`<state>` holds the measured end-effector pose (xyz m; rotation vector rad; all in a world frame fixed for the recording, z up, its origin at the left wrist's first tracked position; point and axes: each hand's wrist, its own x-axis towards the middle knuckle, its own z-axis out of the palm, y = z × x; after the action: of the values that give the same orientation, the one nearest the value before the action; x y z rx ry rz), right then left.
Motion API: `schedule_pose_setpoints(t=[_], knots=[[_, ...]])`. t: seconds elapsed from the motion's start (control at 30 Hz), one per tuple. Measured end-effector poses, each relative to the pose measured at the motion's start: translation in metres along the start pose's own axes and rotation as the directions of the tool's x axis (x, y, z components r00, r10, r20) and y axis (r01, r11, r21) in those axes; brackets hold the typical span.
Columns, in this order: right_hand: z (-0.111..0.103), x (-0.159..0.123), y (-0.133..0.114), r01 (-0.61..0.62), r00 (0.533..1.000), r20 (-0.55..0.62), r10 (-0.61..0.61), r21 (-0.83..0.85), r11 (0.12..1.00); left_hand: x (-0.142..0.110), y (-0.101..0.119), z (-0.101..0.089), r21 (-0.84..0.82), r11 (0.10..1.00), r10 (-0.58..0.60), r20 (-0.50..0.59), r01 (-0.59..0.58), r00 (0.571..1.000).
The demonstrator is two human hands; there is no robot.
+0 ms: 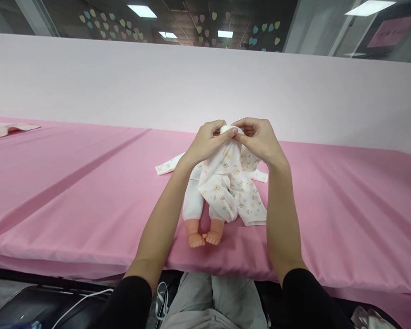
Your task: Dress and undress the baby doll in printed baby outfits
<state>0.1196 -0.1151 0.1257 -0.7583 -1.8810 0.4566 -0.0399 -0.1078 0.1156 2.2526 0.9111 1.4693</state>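
Note:
A pair of white baby pants (222, 187) with a small printed pattern hangs from my two hands, its legs spreading downward over a doll. My left hand (207, 140) pinches the white waistband (230, 130) from the left. From the right, my right hand (259, 139) grips the same band, thumbs close together. The doll (193, 230) lies on its back, bare feet toward me, with white leg coverings above the ankles. Patterned sleeves (170, 165) stick out on both sides. The doll's head and most of its body are hidden behind the pants and my hands.
The doll rests on a padded table with a pink cover (89, 205). A pale pink cloth (7, 130) lies at the far left. Behind stands a white partition (123, 82). Below the front edge are a white cable (162, 299) and my lap (215, 297).

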Motion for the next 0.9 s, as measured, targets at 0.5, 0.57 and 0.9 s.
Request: schedule_pose_setpoints(t=[0.5, 0.57, 0.9], knots=[[-0.009, 0.0, -0.018, 0.113, 0.973, -0.231, 0.018, 0.544, 0.831, -0.005, 0.006, 0.011, -0.565, 0.824, 0.135, 0.269, 0.042, 0.953], [-0.021, -0.002, -0.015, 0.142, 0.956, -0.292, 0.029, 0.546, 0.826, -0.006, 0.006, 0.015, -0.479, 0.877, 0.142, 0.357, 0.05, 0.923], [-0.047, -0.014, -0.012, -0.095, 0.934, -0.34, 0.111, 0.063, 0.994, -0.004, 0.013, 0.001, 0.234, 0.952, 0.185, 0.074, -0.197, 0.98]])
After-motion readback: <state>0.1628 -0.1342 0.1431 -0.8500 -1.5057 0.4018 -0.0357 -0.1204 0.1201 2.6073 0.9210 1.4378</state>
